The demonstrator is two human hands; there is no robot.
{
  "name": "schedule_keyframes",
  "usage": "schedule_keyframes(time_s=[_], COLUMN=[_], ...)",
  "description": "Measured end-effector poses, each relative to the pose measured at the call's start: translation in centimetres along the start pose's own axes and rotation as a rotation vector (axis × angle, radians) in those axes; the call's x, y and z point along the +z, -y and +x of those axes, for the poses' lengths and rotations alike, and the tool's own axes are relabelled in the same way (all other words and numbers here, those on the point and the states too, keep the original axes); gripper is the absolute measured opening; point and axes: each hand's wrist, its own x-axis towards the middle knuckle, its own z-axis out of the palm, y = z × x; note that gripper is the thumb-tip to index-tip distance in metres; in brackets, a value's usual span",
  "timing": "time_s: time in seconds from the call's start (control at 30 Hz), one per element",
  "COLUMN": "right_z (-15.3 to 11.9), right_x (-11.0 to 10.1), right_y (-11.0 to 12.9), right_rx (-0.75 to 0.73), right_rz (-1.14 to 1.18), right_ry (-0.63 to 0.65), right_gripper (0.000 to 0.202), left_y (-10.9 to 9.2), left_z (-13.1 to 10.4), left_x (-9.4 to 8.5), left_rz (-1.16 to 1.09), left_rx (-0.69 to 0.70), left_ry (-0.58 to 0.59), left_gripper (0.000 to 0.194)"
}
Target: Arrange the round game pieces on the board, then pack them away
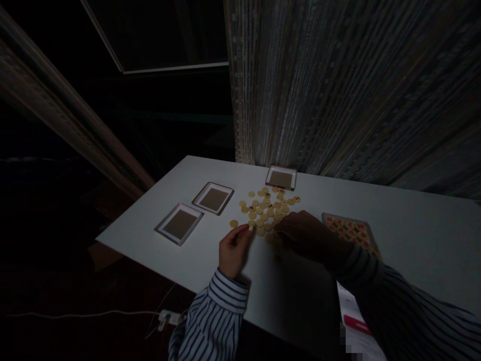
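A loose heap of round, pale wooden Chinese chess pieces [259, 211] is spread on the white table; most show plain faces, a few show red or black characters. At the heap's near left edge, my left hand [232, 253] is closed, pinching one chess piece [251, 227] between thumb and fingertips. My right hand [310, 235] reaches over the right side of the heap, with its fingers bent down together among the pieces. Shadow hides its fingertips and anything they hold. One piece [233, 223] lies apart, left of the heap.
On the white table [150, 200], two shallow trays [179, 224] [213, 198] lie to the left and another tray [281, 178] at the back. A tray of red-marked pieces [349, 231] sits right, partly behind my right forearm. A bead curtain [300, 90] hangs behind.
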Motion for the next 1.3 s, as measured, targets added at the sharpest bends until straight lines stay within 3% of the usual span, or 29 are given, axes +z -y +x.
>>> schedule_keyframes(time_s=[0.37,0.63,1.1,1.3], right_z=[0.2,0.9,2.1,2.0], right_x=[0.3,0.7,0.9,0.7], right_y=[0.3,0.9,2.4,2.8], right_rx=[-0.009,-0.024,-0.018,0.001], right_rz=[0.025,0.031,0.016,0.001], right_ry=[-0.073,-0.136,-0.077,-0.107], right_gripper=[0.017,0.019,0.023,0.024], left_y=[-0.1,-0.3,-0.4,-0.5], left_z=[0.2,0.0,-0.4,-0.8], left_x=[-0.1,0.0,0.5,0.8], left_rz=[-0.462,-0.487,-0.571,-0.625], left_rx=[-0.273,-0.301,-0.354,-0.389], left_ry=[0.085,0.153,0.229,0.252], left_gripper=[0.034,0.027,0.028,0.026])
